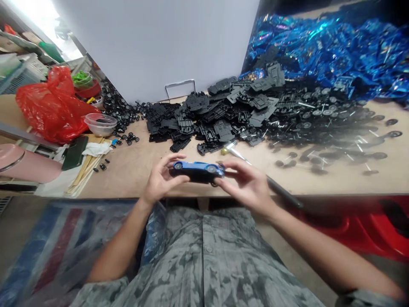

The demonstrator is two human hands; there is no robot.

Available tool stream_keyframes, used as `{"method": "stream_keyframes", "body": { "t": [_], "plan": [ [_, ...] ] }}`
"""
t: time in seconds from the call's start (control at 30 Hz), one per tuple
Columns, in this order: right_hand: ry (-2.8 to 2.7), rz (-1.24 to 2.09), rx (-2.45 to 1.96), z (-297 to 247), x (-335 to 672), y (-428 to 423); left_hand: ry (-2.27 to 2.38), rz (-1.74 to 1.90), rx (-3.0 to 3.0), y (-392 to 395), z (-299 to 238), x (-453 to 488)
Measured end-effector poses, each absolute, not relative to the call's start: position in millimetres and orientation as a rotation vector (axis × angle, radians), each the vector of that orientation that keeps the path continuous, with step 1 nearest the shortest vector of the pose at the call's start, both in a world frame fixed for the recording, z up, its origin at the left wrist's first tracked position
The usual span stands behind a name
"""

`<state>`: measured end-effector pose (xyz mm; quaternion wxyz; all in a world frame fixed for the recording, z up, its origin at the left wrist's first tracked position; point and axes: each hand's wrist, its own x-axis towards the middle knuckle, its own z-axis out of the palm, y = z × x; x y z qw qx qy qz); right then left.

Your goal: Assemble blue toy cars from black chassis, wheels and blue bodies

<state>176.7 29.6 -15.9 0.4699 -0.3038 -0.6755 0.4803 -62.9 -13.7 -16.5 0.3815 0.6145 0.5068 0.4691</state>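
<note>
A blue toy car [196, 167] with a black underside is held level above the table's front edge, its wheels showing along the near side. My left hand [163, 177] grips one end of it between thumb and fingers. On the opposite end, my right hand [243, 181] has its thumb below and fingers above. Just behind the car lies a hammer [238, 153] with a yellowish tip, its dark handle passing under my right hand. Beyond that is a heap of black plastic car bases [204, 117].
Wheels on metal axles [322, 128] spread over the right side, with blue shiny car bodies [335, 59] piled behind. At left are a red plastic bag [54, 106], a clear tub [100, 123], a dark phone-like slab [75, 152] and a pink bottle [28, 164].
</note>
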Motion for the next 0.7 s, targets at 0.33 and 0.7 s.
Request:
{"method": "stream_keyframes", "body": {
  "t": [0.33, 0.7],
  "plan": [
    [-1.632, 1.053, -0.663, -36.4, 168.2, 19.8, 1.072, 1.591, 0.728, -26.3, -40.5, -26.3],
    [-2.054, 0.406, -0.434, -46.2, 166.3, 20.9, 1.202, 1.112, 1.023, -25.3, -17.0, -39.8]
  ]
}}
